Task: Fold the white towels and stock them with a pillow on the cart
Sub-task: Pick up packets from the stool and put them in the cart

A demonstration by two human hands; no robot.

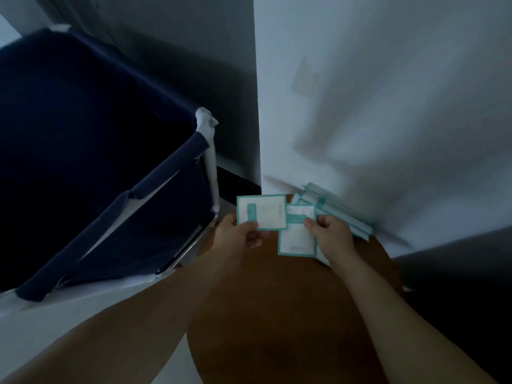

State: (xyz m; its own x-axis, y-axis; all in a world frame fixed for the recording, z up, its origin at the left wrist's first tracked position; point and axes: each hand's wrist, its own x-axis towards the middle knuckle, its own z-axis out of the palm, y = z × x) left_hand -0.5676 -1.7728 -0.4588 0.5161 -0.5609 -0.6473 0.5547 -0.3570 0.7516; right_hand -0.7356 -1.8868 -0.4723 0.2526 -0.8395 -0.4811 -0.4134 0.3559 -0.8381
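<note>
My left hand [239, 234] pinches a flat white packet with a teal border [266, 213] by its lower left corner. Beside it, my right hand [331, 235] pinches a second teal-bordered packet [296, 239] at its upper right edge. Both packets hang over a round brown table [277, 314]. More packets of the same kind [340, 214] lie fanned at the table's far edge against the wall. The cart's dark blue fabric bag [83, 151] on a metal frame stands to the left. No towel or pillow is in view.
A white wall corner [259, 120] rises just behind the table. A white-wrapped post [209, 151] marks the bag's near corner. Pale floor [69, 328] shows at lower left. A dark surface [457, 286] lies at right.
</note>
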